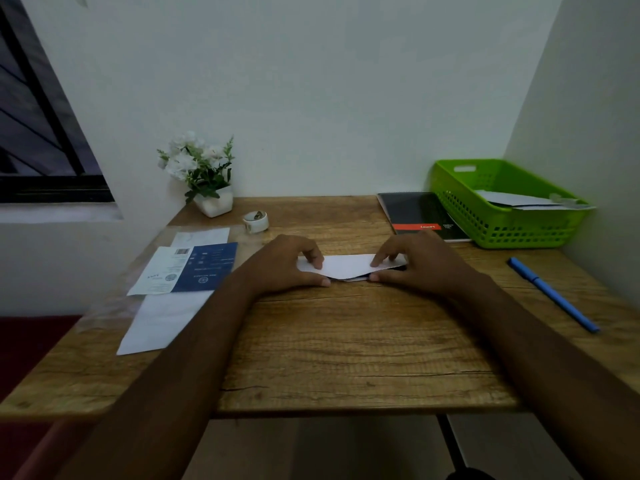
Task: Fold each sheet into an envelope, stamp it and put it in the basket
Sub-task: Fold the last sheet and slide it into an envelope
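A white sheet folded into a narrow envelope shape [348, 265] lies flat in the middle of the wooden table [346, 341]. My left hand [289, 263] pinches its left end, forefinger on top and thumb at the near edge. My right hand [412, 261] pinches its right end the same way. A green plastic basket [498, 223] stands at the back right with folded white papers [519, 200] inside. A stack of white sheets [162, 317] lies at the left under a blue-and-white leaflet [188, 268].
A roll of white tape [255, 221] and a potted white flower [201, 174] stand at the back left. A black notebook [419, 214] lies beside the basket. A blue pen [552, 294] rests on the right. Walls close off the back and right.
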The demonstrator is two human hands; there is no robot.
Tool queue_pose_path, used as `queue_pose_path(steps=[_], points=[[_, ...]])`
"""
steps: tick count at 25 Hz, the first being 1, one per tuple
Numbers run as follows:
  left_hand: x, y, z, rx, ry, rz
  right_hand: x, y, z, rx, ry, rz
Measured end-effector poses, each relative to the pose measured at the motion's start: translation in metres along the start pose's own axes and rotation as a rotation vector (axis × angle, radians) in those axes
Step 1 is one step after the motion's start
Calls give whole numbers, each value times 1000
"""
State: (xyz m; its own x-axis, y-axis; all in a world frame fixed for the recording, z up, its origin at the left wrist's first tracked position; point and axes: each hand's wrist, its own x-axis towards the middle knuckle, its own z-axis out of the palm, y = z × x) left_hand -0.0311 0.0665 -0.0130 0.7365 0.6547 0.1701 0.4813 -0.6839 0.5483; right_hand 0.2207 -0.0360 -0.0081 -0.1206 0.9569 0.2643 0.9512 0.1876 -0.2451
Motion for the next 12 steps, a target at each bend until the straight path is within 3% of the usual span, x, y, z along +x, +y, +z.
queue_pose_path(steps=[12], points=[[0, 0, 5, 46, 19, 34, 8, -25, 25, -41, -139, -57]])
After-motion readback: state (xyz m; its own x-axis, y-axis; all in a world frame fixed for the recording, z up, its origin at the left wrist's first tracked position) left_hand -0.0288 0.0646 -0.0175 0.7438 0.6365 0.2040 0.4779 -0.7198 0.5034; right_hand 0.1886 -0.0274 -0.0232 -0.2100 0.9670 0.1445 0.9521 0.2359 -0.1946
